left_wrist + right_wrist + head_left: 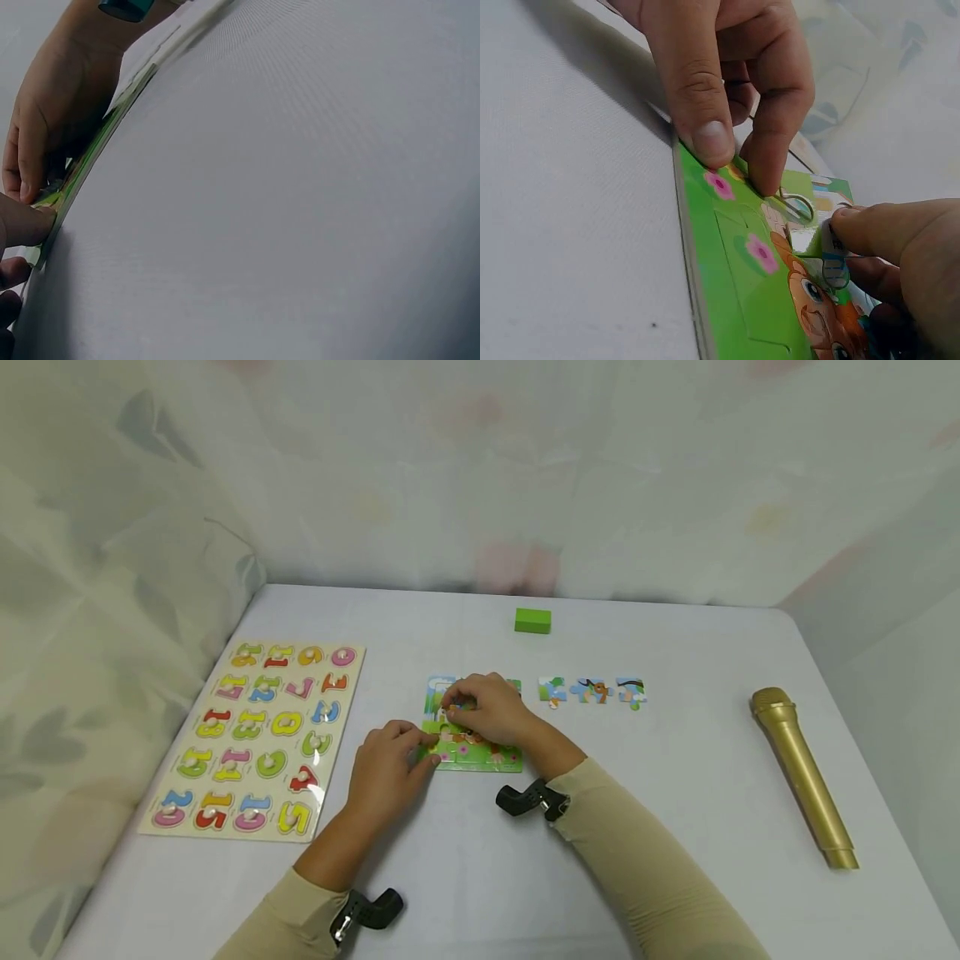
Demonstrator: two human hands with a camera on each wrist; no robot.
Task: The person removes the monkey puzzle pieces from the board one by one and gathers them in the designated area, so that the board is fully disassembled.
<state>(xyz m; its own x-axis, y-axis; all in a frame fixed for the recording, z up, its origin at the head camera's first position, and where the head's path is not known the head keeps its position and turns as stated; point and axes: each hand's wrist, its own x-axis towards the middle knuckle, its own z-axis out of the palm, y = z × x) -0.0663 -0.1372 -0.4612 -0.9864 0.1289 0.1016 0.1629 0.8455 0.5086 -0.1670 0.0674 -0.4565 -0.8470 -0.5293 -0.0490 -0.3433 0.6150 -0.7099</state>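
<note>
A jigsaw puzzle board [480, 766] with a green, flowered picture lies at the middle of the table. Over its upper part, my right hand [491, 706] pinches a small puzzle piece [834, 247] between thumb and fingertip, close over the picture. The palm hides part of the board in the head view. My left hand [386, 768] is at the board's left side, thumb and index fingertips pressing on its near left corner. In the right wrist view the left thumb [697, 112] rests at the board's edge. Three loose puzzle pieces [592, 690] lie in a row right of the board.
To the left lies a number peg board [337, 752] with colourful knobbed numerals. A green block [532, 621] sits near the back edge. On the right is a gold microphone [806, 777]. Pale patterned cloth [480, 468] hangs behind and at the sides.
</note>
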